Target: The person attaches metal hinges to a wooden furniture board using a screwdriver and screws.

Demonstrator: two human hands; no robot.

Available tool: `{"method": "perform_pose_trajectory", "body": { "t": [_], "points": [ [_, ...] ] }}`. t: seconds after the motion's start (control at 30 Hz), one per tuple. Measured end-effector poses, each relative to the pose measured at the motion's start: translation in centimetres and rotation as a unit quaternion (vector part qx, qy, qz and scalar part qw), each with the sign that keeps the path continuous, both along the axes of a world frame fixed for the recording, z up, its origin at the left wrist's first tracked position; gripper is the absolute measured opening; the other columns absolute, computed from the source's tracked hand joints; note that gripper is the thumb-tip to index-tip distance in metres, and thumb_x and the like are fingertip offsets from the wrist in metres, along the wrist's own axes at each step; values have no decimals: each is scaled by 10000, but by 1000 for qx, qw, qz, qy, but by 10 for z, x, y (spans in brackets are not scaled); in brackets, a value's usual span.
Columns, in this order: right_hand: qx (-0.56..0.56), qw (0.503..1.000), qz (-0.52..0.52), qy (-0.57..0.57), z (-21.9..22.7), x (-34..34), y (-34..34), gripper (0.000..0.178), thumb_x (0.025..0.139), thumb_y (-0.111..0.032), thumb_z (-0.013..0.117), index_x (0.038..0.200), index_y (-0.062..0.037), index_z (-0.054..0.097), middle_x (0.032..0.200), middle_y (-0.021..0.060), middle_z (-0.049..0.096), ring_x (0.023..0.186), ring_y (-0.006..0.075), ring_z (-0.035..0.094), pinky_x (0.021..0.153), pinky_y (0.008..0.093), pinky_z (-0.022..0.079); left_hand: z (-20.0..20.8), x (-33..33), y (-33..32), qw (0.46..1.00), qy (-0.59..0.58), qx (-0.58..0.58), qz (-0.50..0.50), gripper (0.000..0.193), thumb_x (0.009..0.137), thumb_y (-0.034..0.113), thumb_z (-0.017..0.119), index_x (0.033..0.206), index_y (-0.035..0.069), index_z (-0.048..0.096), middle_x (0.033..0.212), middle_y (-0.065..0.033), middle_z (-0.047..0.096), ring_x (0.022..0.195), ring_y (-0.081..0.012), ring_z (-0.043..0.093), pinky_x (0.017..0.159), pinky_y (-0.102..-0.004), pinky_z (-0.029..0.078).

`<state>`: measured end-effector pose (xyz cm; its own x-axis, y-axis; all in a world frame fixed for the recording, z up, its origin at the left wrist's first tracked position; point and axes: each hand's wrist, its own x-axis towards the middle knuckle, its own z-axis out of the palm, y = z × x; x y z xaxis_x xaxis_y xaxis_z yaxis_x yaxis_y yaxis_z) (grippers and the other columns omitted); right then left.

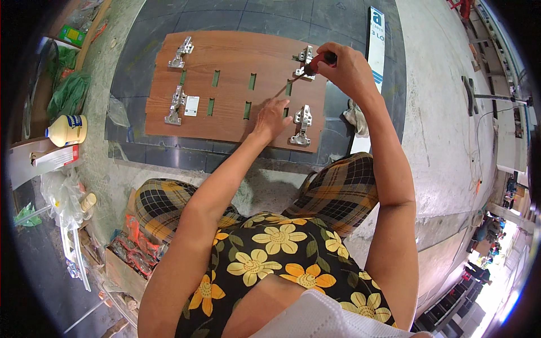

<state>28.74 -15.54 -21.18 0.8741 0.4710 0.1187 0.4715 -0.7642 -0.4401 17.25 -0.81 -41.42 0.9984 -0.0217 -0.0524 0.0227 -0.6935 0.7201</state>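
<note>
A yellow-flowered black top (pixel 307 253) is worn; the trousers (pixel 341 188) are plaid.

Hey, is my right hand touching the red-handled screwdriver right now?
Touching: the head view shows your right hand gripping the red-handled screwdriver by its handle.

We find the screwdriver (pixel 319 61) partly hidden at its handle by the right hand (pixel 350 69), and the hinge (pixel 306 54) beyond partly covered. We cannot tell whether its tip touches the left hand (pixel 273 120). Print on the white label (pixel 192 106) is illegibly small. The lower edge crops the white fabric (pixel 332 318).
</note>
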Motion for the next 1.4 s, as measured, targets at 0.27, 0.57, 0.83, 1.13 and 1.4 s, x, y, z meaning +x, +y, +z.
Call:
{"method": "perform_pose_trajectory", "body": {
  "t": [0.27,0.57,0.83,1.13,1.4],
  "points": [
    [-52,998,19,-25,-9,1,14,297,796,-188,713,1067,-67,698,901,184,716,810,336,706,730,381,556,-6,-1,3,1000,-7,-7,7,506,802,202,732,1251,27,578,1210,-206,586,1151,-378,552,991,-434,450],
    [-38,996,79,11,-21,-1,22,273,774,-165,720,1013,-34,708,831,156,716,741,283,704,696,355,547,-12,-4,6,999,-26,3,21,477,793,219,743,1221,65,598,1207,-192,580,1124,-378,579,931,-465,495],
    [-108,984,90,110,-16,-9,25,235,779,-140,692,958,8,725,709,150,697,641,260,694,641,357,544,5,-4,9,998,30,40,26,511,805,199,726,1269,47,575,1185,-210,595,1122,-377,575,951,-452,475],
    [-142,959,72,236,0,-23,32,158,788,-101,641,803,46,696,611,121,652,537,181,673,541,311,529,2,-5,11,996,69,50,20,548,791,203,730,1293,58,567,1146,-202,590,1104,-381,581,926,-461,485],
    [-65,984,58,158,-14,-12,23,182,743,-127,643,789,35,711,722,224,679,700,351,693,672,399,555,1,-5,9,999,32,37,21,400,791,183,742,1128,49,575,1112,-219,576,1061,-420,588,911,-480,488]
  ]
}}
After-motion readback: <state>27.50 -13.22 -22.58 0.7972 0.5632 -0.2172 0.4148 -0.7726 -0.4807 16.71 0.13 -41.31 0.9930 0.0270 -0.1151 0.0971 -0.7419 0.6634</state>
